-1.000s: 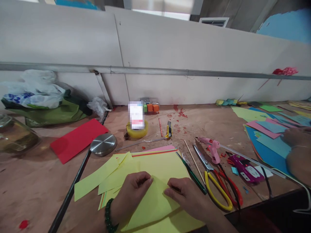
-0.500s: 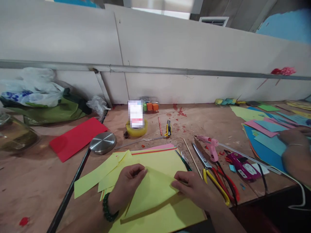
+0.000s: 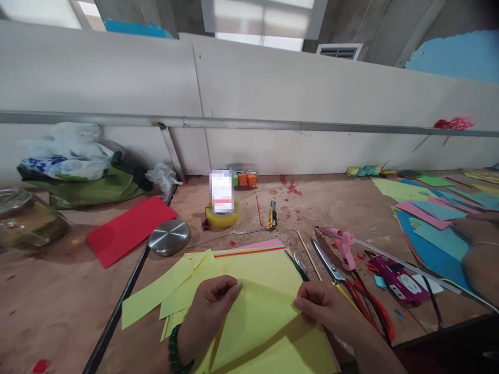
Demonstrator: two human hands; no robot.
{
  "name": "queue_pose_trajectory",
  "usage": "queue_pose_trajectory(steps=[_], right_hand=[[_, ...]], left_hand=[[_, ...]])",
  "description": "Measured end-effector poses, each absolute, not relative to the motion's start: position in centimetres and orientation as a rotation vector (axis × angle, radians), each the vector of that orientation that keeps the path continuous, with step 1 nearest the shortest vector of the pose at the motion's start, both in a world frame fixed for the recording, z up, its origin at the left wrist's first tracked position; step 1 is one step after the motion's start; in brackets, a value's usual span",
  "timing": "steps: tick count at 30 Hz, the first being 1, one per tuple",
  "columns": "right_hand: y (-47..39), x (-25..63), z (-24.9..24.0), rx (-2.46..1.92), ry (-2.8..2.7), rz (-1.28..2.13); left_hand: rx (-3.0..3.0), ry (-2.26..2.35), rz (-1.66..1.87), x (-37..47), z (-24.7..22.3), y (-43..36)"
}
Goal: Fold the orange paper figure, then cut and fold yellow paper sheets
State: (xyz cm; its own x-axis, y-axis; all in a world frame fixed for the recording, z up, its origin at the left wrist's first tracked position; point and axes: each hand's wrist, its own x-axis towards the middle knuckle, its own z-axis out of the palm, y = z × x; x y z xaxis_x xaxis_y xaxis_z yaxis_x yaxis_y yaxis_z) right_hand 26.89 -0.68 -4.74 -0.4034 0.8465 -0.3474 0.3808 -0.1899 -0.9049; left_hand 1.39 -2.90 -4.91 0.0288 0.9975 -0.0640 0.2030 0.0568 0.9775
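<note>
Between my two hands is a sheet of yellow paper (image 3: 259, 317), lifted a little off a stack of the same colour and casting a shadow on it. My left hand (image 3: 212, 306), with a dark green bead bracelet at the wrist, pinches the sheet's upper left edge. Thumb and fingers of my right hand (image 3: 322, 306) are closed on its right edge. Beneath lies the paper stack (image 3: 268, 267), with red and pink edges showing at the back. Loose yellow strips (image 3: 156, 296) fan out to the left of my left hand.
Scissors (image 3: 331, 265), a pink glue gun (image 3: 343, 244) and a purple device (image 3: 401, 280) lie to the right. Behind the stack are a yellow cutter (image 3: 272, 214), a tape roll (image 3: 224, 215) and a metal lid (image 3: 169, 237). Another person's hand (image 3: 481, 249) rests by coloured papers at far right.
My right hand has moved slightly right with the sheet's edge, and my left hand still pinches its side. The whole view has tilted up a little.
</note>
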Motion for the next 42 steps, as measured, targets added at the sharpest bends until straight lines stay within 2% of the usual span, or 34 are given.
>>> queue_pose_trajectory(steps=[3,9,15,19,23,27,30,32,37,42], right_hand=[[-0.3,27.6,-4.1,-1.454,-1.800,1.578],[0.2,26.6,-1.9,-1.504,-2.128,1.154],[0.2,22.3,-0.7,-1.293,-2.182,1.306],[0.5,20.3,-2.0,-1.224,-2.082,1.463],[1.2,19.7,-4.2,-1.233,-2.035,1.434],[2.0,19.7,-5.8,-1.378,-2.120,1.164],[2.1,19.7,-6.0,-1.425,-2.165,1.078],[2.0,19.6,-5.8,-1.438,-2.195,1.035],[1.8,19.7,-5.4,-1.495,-2.259,0.937],[1.6,19.7,-5.4,-1.504,-2.304,0.881]], left_hand=[[1.341,1.346,1.021,1.5,-5.1,-3.0],[1.379,1.305,0.953,1.7,-5.1,-3.2],[1.444,1.260,0.896,1.9,-5.0,-3.6],[1.510,1.257,0.878,1.8,-5.5,-3.5],[1.570,1.289,0.870,1.5,-6.0,-3.3],[2.102,1.346,0.932,1.7,-5.3,-4.0],[2.597,1.218,0.716,2.5,-5.4,-5.2],[2.755,1.165,0.618,2.9,-6.4,-5.9],[3.126,1.091,0.639,3.0,-9.9,-6.6],[3.203,1.115,0.453,3.0,-11.1,-7.1]])
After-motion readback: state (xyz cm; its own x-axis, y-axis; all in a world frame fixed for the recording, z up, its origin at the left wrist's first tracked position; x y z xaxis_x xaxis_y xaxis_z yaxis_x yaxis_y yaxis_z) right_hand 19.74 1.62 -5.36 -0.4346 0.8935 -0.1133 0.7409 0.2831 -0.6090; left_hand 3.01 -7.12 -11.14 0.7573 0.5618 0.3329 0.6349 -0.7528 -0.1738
